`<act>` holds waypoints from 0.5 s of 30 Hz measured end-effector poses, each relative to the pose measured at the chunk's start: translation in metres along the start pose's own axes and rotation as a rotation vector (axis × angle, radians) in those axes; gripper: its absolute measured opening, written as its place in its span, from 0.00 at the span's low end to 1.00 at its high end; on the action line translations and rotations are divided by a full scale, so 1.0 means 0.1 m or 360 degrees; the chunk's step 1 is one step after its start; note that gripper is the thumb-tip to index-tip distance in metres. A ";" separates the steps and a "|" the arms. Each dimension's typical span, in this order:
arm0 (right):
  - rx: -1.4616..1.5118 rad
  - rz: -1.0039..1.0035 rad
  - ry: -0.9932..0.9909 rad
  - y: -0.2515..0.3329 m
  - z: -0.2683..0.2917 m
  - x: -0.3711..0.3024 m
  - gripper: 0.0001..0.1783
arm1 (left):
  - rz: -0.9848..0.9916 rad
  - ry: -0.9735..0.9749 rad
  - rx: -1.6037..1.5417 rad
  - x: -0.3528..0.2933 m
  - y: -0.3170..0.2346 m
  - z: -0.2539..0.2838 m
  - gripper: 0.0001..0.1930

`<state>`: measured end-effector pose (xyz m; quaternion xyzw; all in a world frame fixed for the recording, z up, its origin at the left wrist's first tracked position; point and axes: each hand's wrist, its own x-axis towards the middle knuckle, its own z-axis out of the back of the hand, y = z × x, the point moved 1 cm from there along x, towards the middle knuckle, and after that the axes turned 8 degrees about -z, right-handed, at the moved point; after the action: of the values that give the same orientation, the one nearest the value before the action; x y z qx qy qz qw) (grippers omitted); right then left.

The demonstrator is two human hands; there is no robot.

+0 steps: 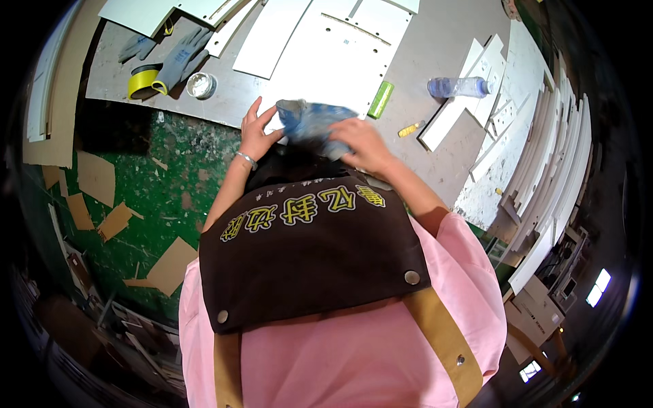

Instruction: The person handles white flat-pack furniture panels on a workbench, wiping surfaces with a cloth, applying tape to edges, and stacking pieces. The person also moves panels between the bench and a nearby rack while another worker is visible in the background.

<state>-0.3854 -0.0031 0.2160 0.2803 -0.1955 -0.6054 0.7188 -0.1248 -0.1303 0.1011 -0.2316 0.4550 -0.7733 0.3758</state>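
A crumpled blue and grey rag (pixel 313 122), partly smeared by motion, is in front of me at the near edge of a white panel (pixel 340 64). My right hand (pixel 364 144) has its fingers closed on the rag's right side. To the left of it, my left hand (pixel 258 134) is open, with fingers spread and thumb close to the rag. Whether that thumb touches the cloth I cannot tell. The panel has several dark holes and a groove, and lies on a grey worktable (pixel 425 58).
On the table's left are grey work gloves (pixel 182 58), a yellow tape roll (pixel 142 83) and a white tub (pixel 201 86). Rightward are a green box (pixel 381 100), a yellow-handled tool (pixel 410 129), a plastic bottle (pixel 459 87) and white strips (pixel 442 126). Cardboard scraps (pixel 170 266) litter the green floor.
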 end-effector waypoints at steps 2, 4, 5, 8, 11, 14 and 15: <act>-0.0024 -0.0281 -0.0221 -0.16 0.23 -0.19 0.23 | 0.0090 0.0056 -0.0026 0.02 -0.17 0.06 0.30; 0.0239 -0.0757 -0.0429 -0.32 0.37 -0.45 0.23 | 0.0076 0.0058 -0.0049 0.04 -0.10 0.05 0.27; 0.0639 -0.1017 -0.0486 -0.34 0.45 -0.54 0.23 | 0.0057 0.0040 -0.0039 0.04 -0.10 0.06 0.24; 0.1391 -0.1309 -0.0604 -0.24 0.35 -0.60 0.23 | 0.0076 -0.0096 -0.0164 0.16 -0.22 0.15 0.18; 0.1188 -0.1257 -0.0647 -0.13 -0.21 -0.46 0.26 | 0.0022 -0.0200 0.0144 0.10 -0.26 0.13 0.17; 0.0208 -0.1036 -0.0699 0.24 -0.52 -0.24 0.27 | -0.0144 -0.0176 0.0506 0.09 -0.34 0.09 0.26; 0.0570 -0.1054 -0.0689 0.23 -0.55 -0.21 0.27 | -0.0090 -0.0174 0.0435 0.15 -0.37 0.12 0.31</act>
<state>-0.3377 0.0296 0.1900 0.3149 -0.3432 -0.8047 0.3682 -0.1391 -0.1376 0.1400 -0.2327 0.3176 -0.8246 0.4062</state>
